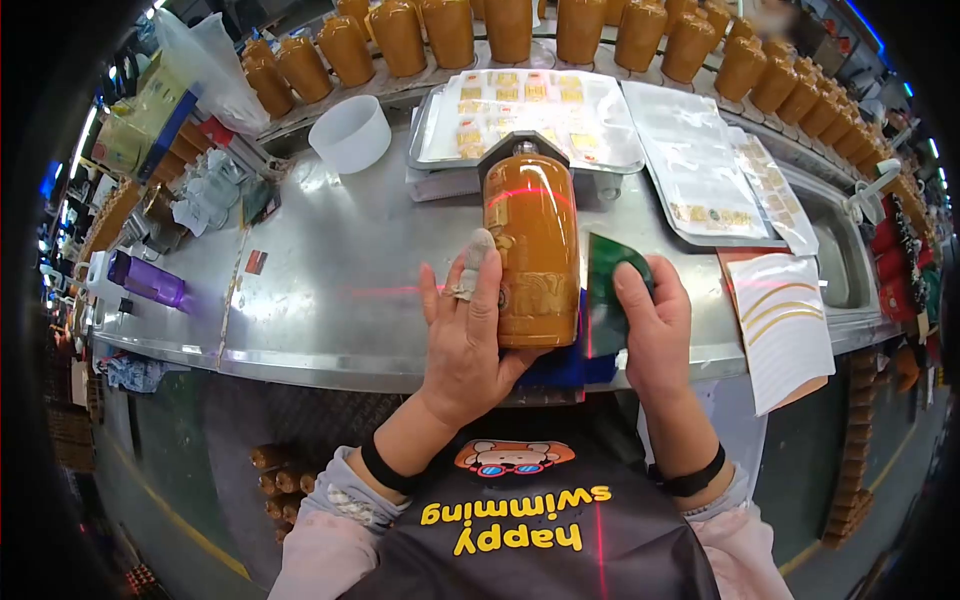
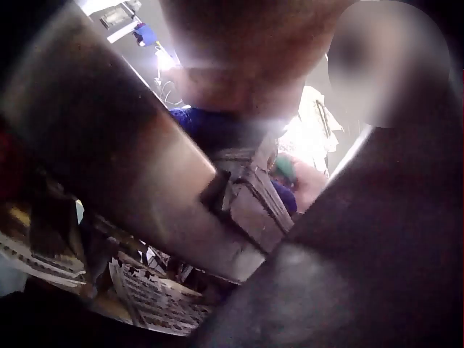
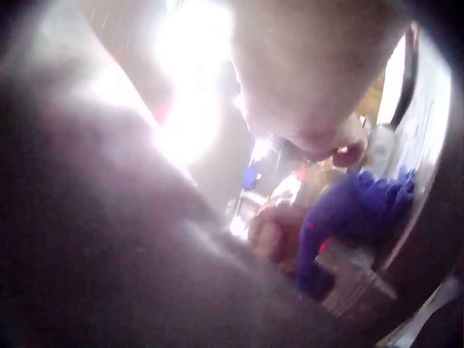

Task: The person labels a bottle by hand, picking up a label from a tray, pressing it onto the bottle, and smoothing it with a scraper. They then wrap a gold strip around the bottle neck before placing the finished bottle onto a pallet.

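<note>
A glossy brown bottle point(image 1: 538, 240) with raised gold decoration lies in front of me in the head view, its neck pointing away and set in a dark angular support point(image 1: 497, 150). My left hand point(image 1: 462, 335) rests along its lower left side, fingers extended and thumb by the base. Pale covers wrap part of its fingers. Just right of the bottle, my right hand point(image 1: 660, 325) pinches a dark green flexible sheet point(image 1: 606, 290) between thumb and fingers. Blue material point(image 1: 560, 368) shows beneath the bottle's base. Both wrist views are dark and blurred around the hands.
Behind the bottle, a tray point(image 1: 430, 155) carries sheets of gold and red labels. Another tray point(image 1: 690, 180) with label sheets lies right, near a sink point(image 1: 845, 255). A white bowl point(image 1: 350, 133) and purple bottle point(image 1: 150, 280) stand left. Several brown bottles point(image 1: 400, 38) line the back.
</note>
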### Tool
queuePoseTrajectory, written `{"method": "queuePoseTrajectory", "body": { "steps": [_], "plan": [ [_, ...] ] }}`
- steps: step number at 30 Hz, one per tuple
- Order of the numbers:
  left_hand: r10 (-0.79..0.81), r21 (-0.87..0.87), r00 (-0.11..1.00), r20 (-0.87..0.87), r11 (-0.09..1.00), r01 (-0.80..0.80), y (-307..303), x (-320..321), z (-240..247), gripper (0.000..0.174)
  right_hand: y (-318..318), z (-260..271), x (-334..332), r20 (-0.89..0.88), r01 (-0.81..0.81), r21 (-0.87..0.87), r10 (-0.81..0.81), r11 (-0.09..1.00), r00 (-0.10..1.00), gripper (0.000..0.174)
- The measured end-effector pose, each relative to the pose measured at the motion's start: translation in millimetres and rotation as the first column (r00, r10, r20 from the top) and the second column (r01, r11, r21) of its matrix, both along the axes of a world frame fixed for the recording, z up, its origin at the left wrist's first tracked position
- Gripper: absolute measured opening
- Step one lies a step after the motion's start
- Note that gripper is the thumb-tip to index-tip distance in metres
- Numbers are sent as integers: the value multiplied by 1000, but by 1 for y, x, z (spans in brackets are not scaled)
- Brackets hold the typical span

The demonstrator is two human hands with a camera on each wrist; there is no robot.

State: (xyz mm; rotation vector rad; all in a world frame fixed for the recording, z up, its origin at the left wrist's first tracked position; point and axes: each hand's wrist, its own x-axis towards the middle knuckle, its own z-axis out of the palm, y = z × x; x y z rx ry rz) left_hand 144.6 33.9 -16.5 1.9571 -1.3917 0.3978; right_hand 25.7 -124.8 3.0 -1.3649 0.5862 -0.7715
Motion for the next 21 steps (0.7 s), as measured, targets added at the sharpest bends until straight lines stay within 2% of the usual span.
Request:
{"method": "queuePoseTrajectory", "body": {
  "steps": [1, 2, 4, 5, 9, 12, 13, 14, 15, 16, 17, 20, 21],
  "plan": [
    [2, 11, 1000, -11, 1000, -1, 1, 0, -2, 95, 8, 8, 5, 80, -36, 84, 29, 996, 996, 17],
    [0, 18, 1000, -18, 1000, 1, 1, 0, -4, 94, 11, 6, 8, 29, -83, -71, 85, 994, 996, 19],
    [-9, 32, 1000, -25, 999, 10, -1, 3, -6, 93, 6, -18, 5, -82, -73, -183, 59, 980, 995, 20],
    [-2, 39, 1000, -27, 999, 3, 0, 3, -8, 93, 5, -25, 2, -19, -85, -27, 85, 996, 996, 21],
    [-18, 15, 997, -68, 1000, 19, 3, 2, -10, 98, -11, -42, -11, -101, -112, 36, 115, 993, 988, 16],
    [-18, 0, 987, -158, 1000, 18, 4, 2, -13, 100, -11, -23, -8, 3, -4, -132, 4, 991, 1000, 20],
    [-15, 20, 981, -193, 1000, 19, 4, 3, -14, 101, -7, -6, -8, -47, 41, -276, -56, 960, 997, 21],
    [-9, 39, 973, -230, 999, 19, 5, 4, -15, 102, -7, 3, -10, -28, -17, -597, 0, 802, 1000, 24],
    [-4, 57, 964, -265, 998, 20, 6, 4, -16, 103, -7, 10, -12, -27, -55, -842, 59, 537, 998, 27],
    [-6, 60, 962, -273, 998, 24, 7, 6, -16, 103, -8, 18, -12, -43, -65, -979, 112, 195, 993, 31],
    [-10, 58, 960, -280, 998, 27, 7, 7, -17, 104, -4, 25, -19, -131, -209, -937, 271, 279, 953, 39],
    [1, 50, 960, -280, 999, 13, 7, 5, -15, 106, -23, 34, -23, -144, -441, -739, 520, 510, 842, 37],
    [6, 47, 963, -270, 999, 7, 6, 5, -13, 106, -21, 31, -15, -84, -254, -800, 317, 544, 945, 36]
  ]
}}
